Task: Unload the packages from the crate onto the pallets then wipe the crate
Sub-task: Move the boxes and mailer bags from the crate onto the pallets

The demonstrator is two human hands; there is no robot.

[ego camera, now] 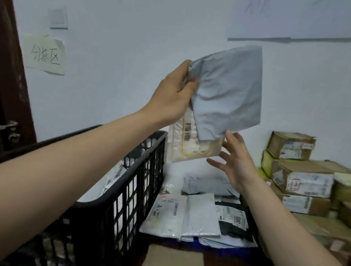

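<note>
Currently two packages up at 12 o'clock: grey mailer [229, 91] over white mailer [182, 145], both pinched by left hand [173, 95]. Right hand [237, 162] released, fingers spread, just beside their lower corner. One black crate [138, 171] at 8 o'clock; flat mailers [185, 212] piled at 6.

L arm reaches up and far from lower left, forearm bare. L hand [173, 93] is raised, thumb and fingers curled, pinching grey mailer [229, 91] at its left edge. R arm comes in from lower right. R hand [236, 161] sits lower, fingers straight and spread, tips near mailer's bottom; contact unclear.
</note>
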